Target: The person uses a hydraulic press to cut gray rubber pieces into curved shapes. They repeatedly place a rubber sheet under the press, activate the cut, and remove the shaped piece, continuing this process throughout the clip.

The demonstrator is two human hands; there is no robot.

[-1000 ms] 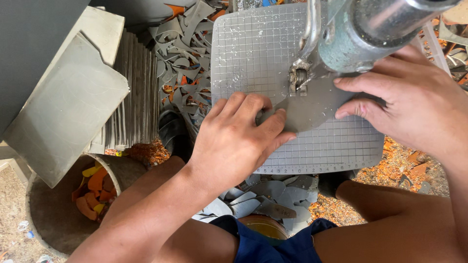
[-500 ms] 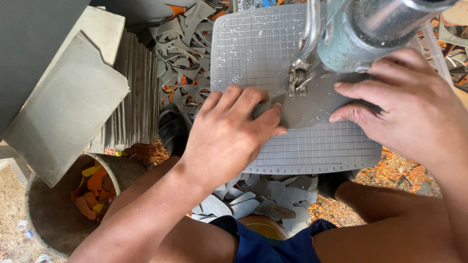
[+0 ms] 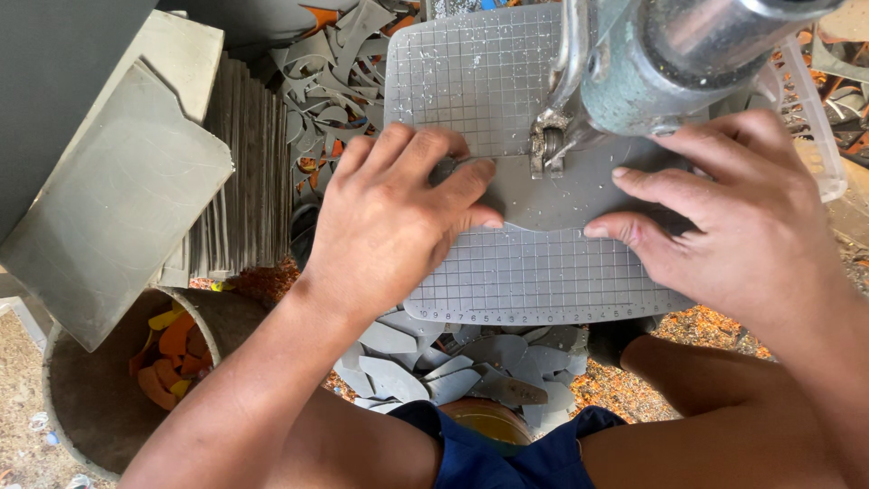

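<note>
- A round bin stands at the lower left, with orange and yellow offcuts lying inside it.
- Above it a large grey sheet leans tilted over a stack of thin grey sheets set on edge.
- Grey scraps with curved cut-outs lie heaped just beyond the stack, with orange bits among them.
- The left hand lies palm down on the left end of a flat grey piece; its fingers are slightly spread and press flat on the piece, pinching nothing.
- The grey piece rests on the gridded tabletop of a cutting machine, between the two hands and right under the blade guide.
- The machine's metal arm hangs over the piece's upper right part.
- Cut grey shapes lie piled below the tabletop's near edge, above the person's dark blue shorts.
- The right hand presses on the right end of the piece, fingers spread and flat, tips pointing left.
- Orange crumbs cover the ground by the right knee.
</note>
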